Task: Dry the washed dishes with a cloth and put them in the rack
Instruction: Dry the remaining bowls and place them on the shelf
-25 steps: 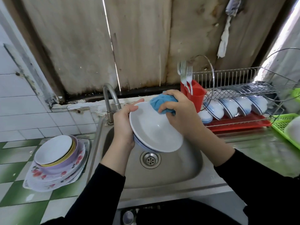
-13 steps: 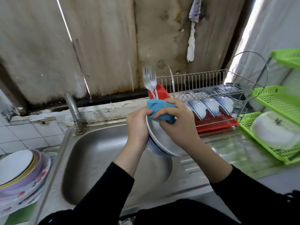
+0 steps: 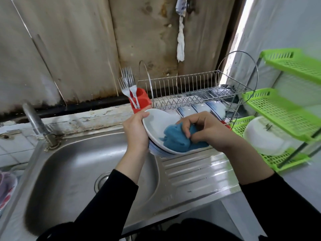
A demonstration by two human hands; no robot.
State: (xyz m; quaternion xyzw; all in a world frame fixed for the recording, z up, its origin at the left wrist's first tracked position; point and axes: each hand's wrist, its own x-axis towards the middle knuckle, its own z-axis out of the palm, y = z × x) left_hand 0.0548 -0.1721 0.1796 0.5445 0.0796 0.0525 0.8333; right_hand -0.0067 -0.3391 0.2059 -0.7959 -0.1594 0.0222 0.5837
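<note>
bowl [image 3: 157,123] | left hand [image 3: 134,133] grips rim | right hand [image 3: 208,130] presses cloth [image 3: 175,138] inside

No writing, label or number here can be read. A faint stamped mark sits on the steel sink [image 3: 69,171], near the front edge of its draining board, and a small dark mark on the white dish [image 3: 260,141] on the green shelf [image 3: 281,108]. Both are too blurred to make out.

Bowl [image 3: 157,122] over drainboard [image 3: 194,171], sink [image 3: 73,171] left, rack [image 3: 194,87] behind (bowls [image 3: 215,106] inside).
</note>
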